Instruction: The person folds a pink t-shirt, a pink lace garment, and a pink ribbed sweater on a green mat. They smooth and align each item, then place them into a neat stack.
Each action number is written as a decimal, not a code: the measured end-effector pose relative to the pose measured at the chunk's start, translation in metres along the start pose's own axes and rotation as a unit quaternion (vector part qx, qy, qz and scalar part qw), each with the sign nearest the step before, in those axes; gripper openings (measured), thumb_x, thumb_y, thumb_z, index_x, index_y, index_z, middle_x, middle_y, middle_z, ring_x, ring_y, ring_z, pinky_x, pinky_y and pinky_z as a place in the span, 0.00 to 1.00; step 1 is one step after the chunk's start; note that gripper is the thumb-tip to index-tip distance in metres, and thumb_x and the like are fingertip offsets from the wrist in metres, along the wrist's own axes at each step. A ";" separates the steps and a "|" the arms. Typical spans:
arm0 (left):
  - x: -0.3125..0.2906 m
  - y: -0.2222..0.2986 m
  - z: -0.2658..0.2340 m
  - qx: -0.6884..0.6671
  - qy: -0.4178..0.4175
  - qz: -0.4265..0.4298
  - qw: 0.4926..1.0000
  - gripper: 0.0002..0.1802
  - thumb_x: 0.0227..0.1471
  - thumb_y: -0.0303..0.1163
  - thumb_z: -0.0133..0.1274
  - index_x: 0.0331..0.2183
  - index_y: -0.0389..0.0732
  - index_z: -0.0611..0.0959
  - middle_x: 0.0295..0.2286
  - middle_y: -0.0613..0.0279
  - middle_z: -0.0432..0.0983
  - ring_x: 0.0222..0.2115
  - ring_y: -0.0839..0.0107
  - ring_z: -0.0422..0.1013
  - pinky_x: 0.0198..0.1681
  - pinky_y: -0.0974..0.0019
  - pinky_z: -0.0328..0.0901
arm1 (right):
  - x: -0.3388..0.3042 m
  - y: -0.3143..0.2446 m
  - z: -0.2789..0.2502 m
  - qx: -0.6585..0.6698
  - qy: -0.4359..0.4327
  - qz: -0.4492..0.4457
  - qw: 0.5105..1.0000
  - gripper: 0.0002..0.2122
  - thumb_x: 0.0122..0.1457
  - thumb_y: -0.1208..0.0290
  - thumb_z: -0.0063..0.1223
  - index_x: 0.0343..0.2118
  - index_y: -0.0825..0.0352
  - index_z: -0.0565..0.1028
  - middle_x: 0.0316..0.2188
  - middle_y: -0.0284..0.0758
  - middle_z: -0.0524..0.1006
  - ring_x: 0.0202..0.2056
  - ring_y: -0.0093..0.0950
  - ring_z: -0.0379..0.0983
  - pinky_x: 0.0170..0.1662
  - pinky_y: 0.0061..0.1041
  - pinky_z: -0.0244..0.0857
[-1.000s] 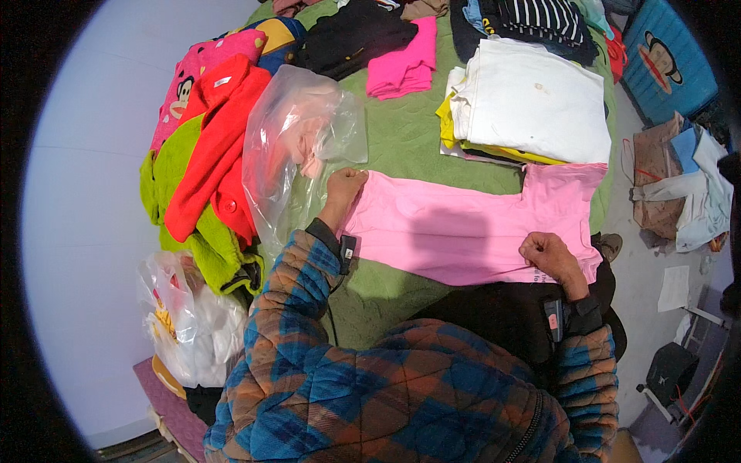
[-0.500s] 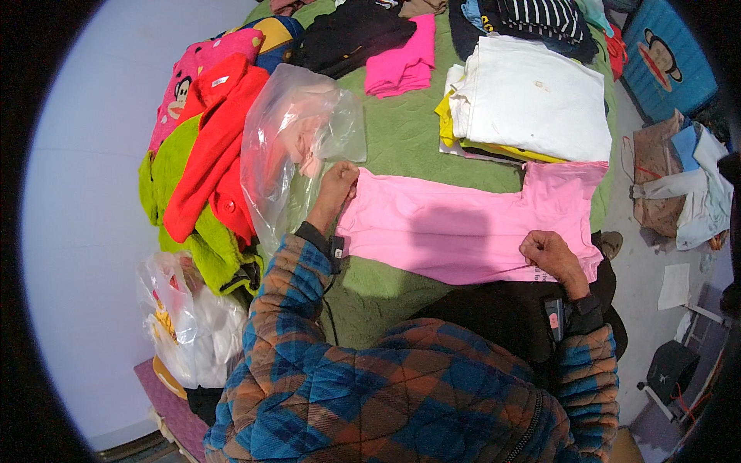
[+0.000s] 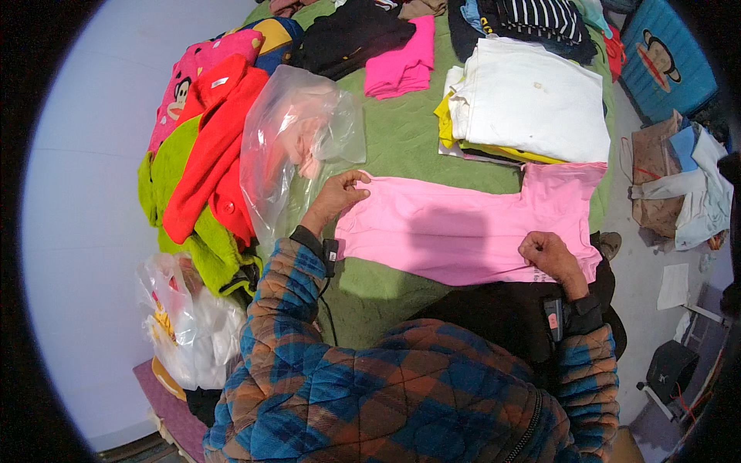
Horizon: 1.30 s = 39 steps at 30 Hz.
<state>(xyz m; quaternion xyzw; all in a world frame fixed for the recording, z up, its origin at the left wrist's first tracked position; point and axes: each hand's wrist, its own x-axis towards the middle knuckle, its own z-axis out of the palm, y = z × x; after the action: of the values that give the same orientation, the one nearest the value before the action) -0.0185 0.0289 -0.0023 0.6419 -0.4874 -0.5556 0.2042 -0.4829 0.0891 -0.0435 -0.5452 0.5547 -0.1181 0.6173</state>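
Note:
A light pink T-shirt [image 3: 455,220], folded lengthwise into a long strip, lies across the bed in front of me; one sleeve sticks out at its far right. My left hand [image 3: 337,202] is at the shirt's left end, thumb and fingers apart, just over its corner. On the right part of the shirt rests my right hand [image 3: 554,258], fingers curled and pressed together on the cloth near some dark print. A clear plastic bag [image 3: 305,116] with pale pink cloth inside sits just beyond my left hand.
A stack of folded white and yellow clothes [image 3: 529,96] stands behind the shirt's right end. Bright pink folded cloth [image 3: 401,58] and black clothes [image 3: 351,35] lie farther back. Red and green garments [image 3: 220,162] are heaped left, above a stuffed plastic bag [image 3: 189,324]. A blue suitcase [image 3: 668,58] stands right.
My left hand has loosened its hold on the shirt's corner, its thumb and fingers now spread apart. The right hand stays in place, and the shirt lies the same.

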 end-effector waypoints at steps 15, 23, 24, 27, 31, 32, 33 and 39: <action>0.010 -0.004 0.002 0.063 0.024 0.012 0.998 0.07 0.48 0.29 0.58 0.30 0.38 0.78 0.20 0.75 0.67 0.19 0.84 0.61 0.22 0.78 0.57 | 0.000 0.000 0.000 0.027 -0.010 -0.017 0.999 0.08 0.54 0.70 0.52 0.23 0.69 0.72 0.16 0.27 0.71 0.20 0.17 0.66 0.26 0.19 0.62; 0.020 -0.002 0.006 -0.014 0.070 0.035 0.997 0.08 0.48 0.30 0.58 0.28 0.36 0.78 0.17 0.72 0.68 0.13 0.84 0.60 0.13 0.77 0.53 | -0.002 -0.003 0.001 0.002 -0.001 -0.026 1.000 0.08 0.54 0.70 0.53 0.23 0.69 0.73 0.16 0.27 0.70 0.20 0.16 0.66 0.25 0.19 0.62; 0.022 -0.003 0.006 -0.005 0.080 0.035 0.996 0.08 0.48 0.30 0.58 0.28 0.36 0.78 0.17 0.72 0.68 0.13 0.84 0.60 0.13 0.77 0.53 | -0.002 -0.003 0.001 0.004 -0.003 -0.021 1.000 0.08 0.54 0.70 0.53 0.23 0.69 0.73 0.16 0.27 0.70 0.20 0.16 0.66 0.25 0.19 0.62; 0.026 -0.004 0.009 0.016 0.102 0.052 0.993 0.07 0.47 0.30 0.58 0.28 0.36 0.78 0.16 0.71 0.68 0.13 0.84 0.60 0.13 0.77 0.54 | -0.002 -0.004 0.000 0.007 -0.009 -0.024 1.000 0.08 0.54 0.71 0.52 0.23 0.69 0.73 0.16 0.27 0.70 0.20 0.16 0.65 0.26 0.19 0.62; 0.018 -0.002 0.005 0.016 0.116 0.031 0.993 0.06 0.47 0.29 0.58 0.26 0.36 0.79 0.16 0.73 0.67 0.14 0.84 0.60 0.16 0.77 0.55 | -0.004 -0.007 -0.001 -0.005 -0.001 -0.045 0.999 0.08 0.54 0.70 0.52 0.22 0.69 0.72 0.16 0.27 0.70 0.20 0.16 0.65 0.25 0.19 0.62; 0.015 -0.001 0.003 0.009 0.115 0.028 0.993 0.06 0.47 0.28 0.58 0.25 0.37 0.79 0.16 0.73 0.67 0.15 0.84 0.60 0.16 0.78 0.55 | -0.004 -0.008 0.000 0.005 -0.004 -0.042 0.999 0.08 0.54 0.70 0.52 0.22 0.69 0.72 0.16 0.27 0.70 0.20 0.16 0.65 0.25 0.19 0.62; 0.012 -0.001 0.001 0.014 0.128 0.029 0.991 0.06 0.46 0.27 0.59 0.26 0.36 0.79 0.16 0.73 0.67 0.15 0.84 0.61 0.17 0.78 0.55 | -0.004 -0.008 0.000 0.023 -0.009 -0.035 0.999 0.08 0.54 0.70 0.51 0.22 0.69 0.72 0.16 0.27 0.70 0.20 0.16 0.65 0.25 0.19 0.61; 0.010 -0.002 0.000 0.062 0.153 0.085 0.983 0.09 0.44 0.27 0.59 0.30 0.35 0.80 0.18 0.71 0.69 0.16 0.83 0.62 0.20 0.77 0.59 | -0.003 0.000 0.000 0.030 -0.010 -0.066 0.997 0.09 0.54 0.69 0.51 0.23 0.69 0.72 0.16 0.28 0.69 0.20 0.17 0.65 0.25 0.20 0.62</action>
<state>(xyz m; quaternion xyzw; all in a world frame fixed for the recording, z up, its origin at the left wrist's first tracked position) -0.0188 0.0210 -0.0094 0.6873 -0.5365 -0.3998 0.2827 -0.4838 0.0911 -0.0415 -0.5631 0.5078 -0.1695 0.6295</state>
